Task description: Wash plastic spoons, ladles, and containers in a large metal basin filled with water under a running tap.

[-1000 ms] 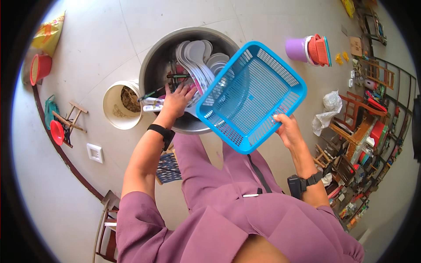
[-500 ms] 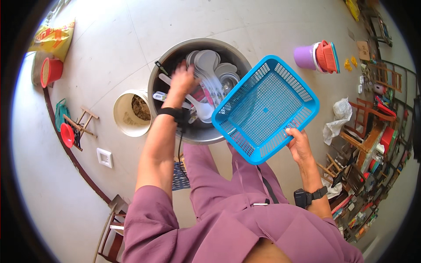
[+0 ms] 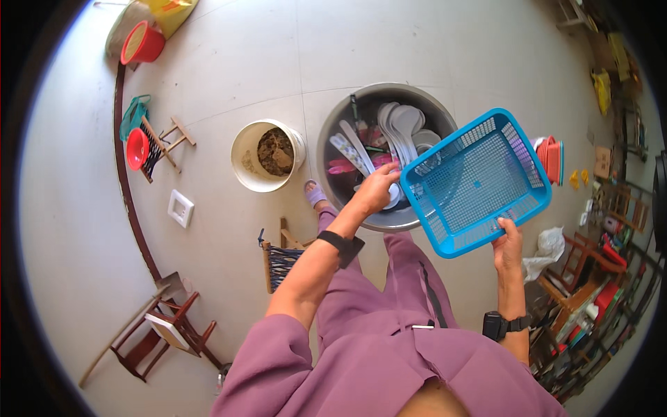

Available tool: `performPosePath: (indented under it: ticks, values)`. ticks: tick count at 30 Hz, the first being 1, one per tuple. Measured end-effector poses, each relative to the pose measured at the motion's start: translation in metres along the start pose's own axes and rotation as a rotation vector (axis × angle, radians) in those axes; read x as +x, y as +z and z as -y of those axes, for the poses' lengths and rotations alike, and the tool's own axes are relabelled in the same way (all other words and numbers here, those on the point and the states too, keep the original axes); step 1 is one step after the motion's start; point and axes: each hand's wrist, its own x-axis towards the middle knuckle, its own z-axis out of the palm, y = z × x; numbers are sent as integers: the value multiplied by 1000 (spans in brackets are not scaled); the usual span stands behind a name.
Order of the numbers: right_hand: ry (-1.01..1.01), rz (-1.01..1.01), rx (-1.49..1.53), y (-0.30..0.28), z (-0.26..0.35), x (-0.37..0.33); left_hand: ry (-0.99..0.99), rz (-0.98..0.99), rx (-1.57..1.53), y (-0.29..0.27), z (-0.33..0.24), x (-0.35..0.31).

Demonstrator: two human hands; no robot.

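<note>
My right hand (image 3: 508, 243) grips the near right rim of a blue plastic mesh basket (image 3: 477, 184), thumb over the edge. The basket is tilted toward me with nothing in it, and overlaps the right side of a large metal basin (image 3: 333, 125). My left hand (image 3: 377, 190) is over the basin's near side, fingers stretched toward the basket's left corner; whether they touch it is unclear. In the basin lie several white spoons (image 3: 399, 125), long pale handles (image 3: 356, 147), pink items (image 3: 340, 167) and small white bowls (image 3: 425, 139). A white rounded piece (image 3: 394, 197) shows beside my left hand.
A cream bucket (image 3: 243, 163) with brown matter stands left of the basin. A folding stool (image 3: 281, 260) is near my legs. Farther left are another stool (image 3: 167, 142), a red bucket (image 3: 144, 43) and a wooden chair (image 3: 156, 340). Chairs and clutter (image 3: 590, 278) line the right.
My left hand has drawn back from deep among the utensils toward me and the basket. The view has shifted, so the basin and basket appear farther right. My right hand keeps hold of the basket.
</note>
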Motion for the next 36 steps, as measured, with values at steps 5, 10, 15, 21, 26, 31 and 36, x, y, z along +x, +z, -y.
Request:
performPosePath:
  ticks: [5, 10, 15, 21, 26, 31, 36]
  values:
    - [-82, 6, -124, 27, 13, -3, -371, 42, -1701, -44, -34, -18]
    - [-7, 96, -125, 62, 5, -13, -563, -243, -1364, -49, -51, -38]
    - [-20, 335, -119, 146, 12, -59, -296, -533, -1283, -57, 9, -68]
    - [44, 526, -166, 177, 7, -58, -313, -1084, -1411, -165, 93, -171]
    - [129, 433, -264, 178, -31, -53, -665, -1479, -1270, -157, 251, -217]
    - [217, 288, -276, 186, -64, -50, -783, -1587, -1385, -133, 347, -225]
    - [196, 217, -245, 188, -84, -49, -834, -1544, -1345, -115, 399, -230]
